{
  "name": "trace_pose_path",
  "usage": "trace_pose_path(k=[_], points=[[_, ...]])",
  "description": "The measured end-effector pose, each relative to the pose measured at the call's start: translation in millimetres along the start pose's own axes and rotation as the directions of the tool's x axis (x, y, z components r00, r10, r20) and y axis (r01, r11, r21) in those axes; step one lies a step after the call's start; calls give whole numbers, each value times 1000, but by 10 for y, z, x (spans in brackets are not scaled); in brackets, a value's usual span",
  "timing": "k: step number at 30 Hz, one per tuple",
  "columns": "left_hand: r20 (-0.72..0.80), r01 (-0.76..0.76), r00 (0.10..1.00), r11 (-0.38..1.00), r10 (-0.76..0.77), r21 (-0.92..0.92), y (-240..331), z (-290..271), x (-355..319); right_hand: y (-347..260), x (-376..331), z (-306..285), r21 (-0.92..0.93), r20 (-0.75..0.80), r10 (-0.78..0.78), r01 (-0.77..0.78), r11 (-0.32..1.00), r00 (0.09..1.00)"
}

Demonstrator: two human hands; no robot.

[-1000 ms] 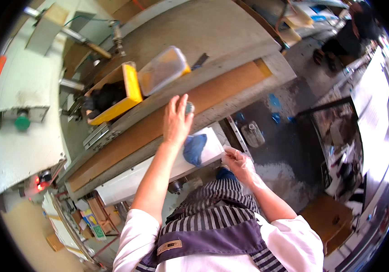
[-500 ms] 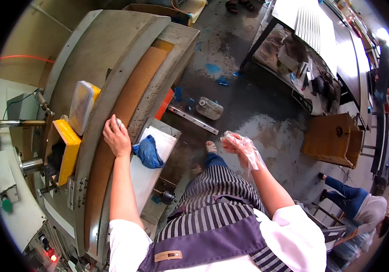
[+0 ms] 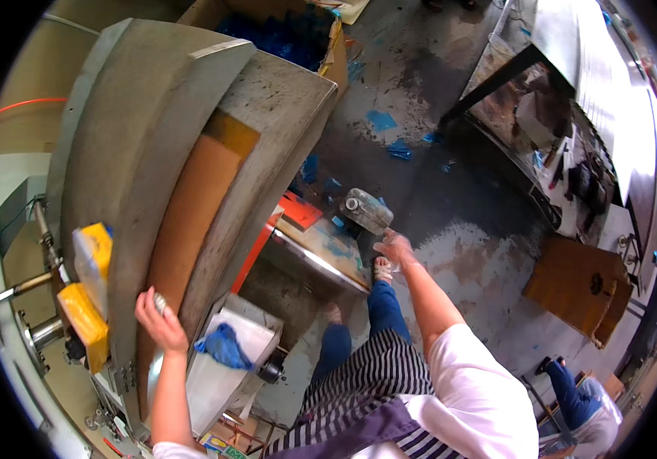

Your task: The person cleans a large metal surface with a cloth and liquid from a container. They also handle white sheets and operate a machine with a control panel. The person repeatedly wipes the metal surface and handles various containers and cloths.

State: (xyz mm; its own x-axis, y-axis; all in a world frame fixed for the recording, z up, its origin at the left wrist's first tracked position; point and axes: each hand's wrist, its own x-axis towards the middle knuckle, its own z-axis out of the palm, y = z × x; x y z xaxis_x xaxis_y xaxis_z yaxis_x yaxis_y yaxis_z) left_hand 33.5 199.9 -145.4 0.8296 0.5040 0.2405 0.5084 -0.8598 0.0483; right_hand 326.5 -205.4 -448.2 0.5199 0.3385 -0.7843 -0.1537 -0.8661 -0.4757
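My left hand (image 3: 161, 320) lies over the brown strip (image 3: 198, 180) set into the large curved grey machine part (image 3: 133, 115). Its fingers are stretched out, with a pale wrap or band around one of them, and nothing is held. On a white surface (image 3: 213, 375) just right of that hand is a crumpled blue cloth (image 3: 223, 348). My right hand (image 3: 396, 249), in a thin clear plastic glove, hangs out over the floor with its fingers partly apart and holding nothing I can see. In view it appears just below a grimy translucent jug (image 3: 366, 210).
A cardboard box (image 3: 336, 57) of blue film stands beyond the machine. Yellow-edged containers (image 3: 87, 317) sit at its left. Blue scraps (image 3: 399, 149) litter the floor. At right are a table (image 3: 546, 57), an open cardboard box (image 3: 577, 283) and another person (image 3: 585, 405).
The view has shifted, showing more of the far box and floor. My right hand appears closer to the jug. My left hand stays at about the same place on the strip.
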Motion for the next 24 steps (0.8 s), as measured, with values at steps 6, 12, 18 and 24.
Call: trace_pose_path(k=[6, 12, 18, 24], points=[[69, 64, 996, 998, -64, 5, -28, -75, -34, 48, 1439, 256, -159, 48, 84, -75, 984, 995], [98, 106, 989, 994, -107, 14, -54, -88, -60, 228, 2019, 609, -313, -54, 15, -31, 949, 998], [107, 124, 986, 992, -127, 31, -86, -91, -64, 339, 2098, 661, -242, 5, 33, -31, 970, 999], [98, 98, 991, 992, -90, -84, -28, -80, -38, 357, 1103, 260, -62, -34, 69, -71, 996, 997]])
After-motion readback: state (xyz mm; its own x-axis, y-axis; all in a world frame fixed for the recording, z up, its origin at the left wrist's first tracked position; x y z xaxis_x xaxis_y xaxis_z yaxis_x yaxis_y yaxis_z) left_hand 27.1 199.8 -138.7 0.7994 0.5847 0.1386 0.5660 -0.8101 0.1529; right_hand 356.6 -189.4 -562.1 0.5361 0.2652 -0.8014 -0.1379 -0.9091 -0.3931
